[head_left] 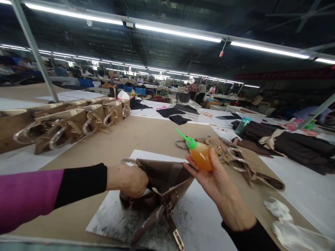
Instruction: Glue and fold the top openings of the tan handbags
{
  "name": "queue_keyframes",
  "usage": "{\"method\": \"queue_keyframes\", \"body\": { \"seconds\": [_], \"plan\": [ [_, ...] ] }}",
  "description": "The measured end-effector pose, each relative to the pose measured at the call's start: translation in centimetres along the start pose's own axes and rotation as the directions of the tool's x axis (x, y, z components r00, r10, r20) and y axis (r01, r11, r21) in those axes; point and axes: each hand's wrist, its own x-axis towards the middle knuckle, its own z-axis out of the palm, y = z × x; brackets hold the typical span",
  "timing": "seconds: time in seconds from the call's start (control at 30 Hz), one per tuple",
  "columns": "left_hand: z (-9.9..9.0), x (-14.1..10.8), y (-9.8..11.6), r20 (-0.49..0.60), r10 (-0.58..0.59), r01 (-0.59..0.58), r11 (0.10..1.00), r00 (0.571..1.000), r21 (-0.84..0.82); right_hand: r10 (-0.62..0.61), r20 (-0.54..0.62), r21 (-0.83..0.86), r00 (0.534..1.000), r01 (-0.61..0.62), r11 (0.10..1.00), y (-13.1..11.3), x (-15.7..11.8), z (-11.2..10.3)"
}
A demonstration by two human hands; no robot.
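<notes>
An open brown handbag [167, 174] stands on a smudged white sheet [110, 212], its dark inside facing up and a strap with a metal buckle hanging at its front. My left hand [128, 179] is closed at the bag's left side, its fingers down inside the opening and hidden there. In my right hand [214, 181] is a squeeze bottle [201, 155] of amber liquid with a green nozzle that points up and left. The fingertips of that hand are close to the bag's right rim.
Several tan handbags [70, 129] stand in rows at the left. More bags [251, 164] lie at the right, near crumpled white wrapping [295, 223], dark fabric [293, 143] and a teal cup [243, 125]. Black pieces [179, 111] lie farther back. People work in the background.
</notes>
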Motion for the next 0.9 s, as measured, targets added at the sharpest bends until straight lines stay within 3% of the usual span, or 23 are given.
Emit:
{"method": "queue_keyframes", "body": {
  "seconds": [0.1,0.27,0.47,0.67,0.73,0.9],
  "plan": [
    [-0.6,-0.9,1.4,-0.084,0.004,0.008,0.991,0.996,0.137,0.006,-0.015,0.015,1.000,-0.006,1.000,-0.1,0.1,-0.2],
    [-0.9,-2.4,2.8,-0.112,0.112,-0.083,0.968,0.987,0.237,-0.002,-0.014,0.036,1.000,0.003,0.999,0.2,0.5,-0.2],
    [0.3,-3.3,1.3,-0.228,0.050,-0.025,0.993,0.972,0.114,-0.021,0.003,0.017,1.000,0.021,1.000,0.5,0.6,0.1],
    [1.4,-4.2,0.0,-0.325,0.027,0.017,0.991,0.945,0.132,-0.026,-0.008,-0.010,1.000,0.026,1.000,0.2,0.2,0.0],
    [0.7,-4.3,0.2,-0.295,0.024,-0.001,0.997,0.955,0.080,-0.025,-0.001,-0.020,1.000,0.025,0.999,0.2,0.3,0.0],
    [-2.0,-4.6,0.4,-0.100,0.071,-0.074,0.997,0.992,-0.033,-0.033,-0.013,-0.021,0.999,0.033,0.999,0.4,0.7,0.1]
  ]
}}
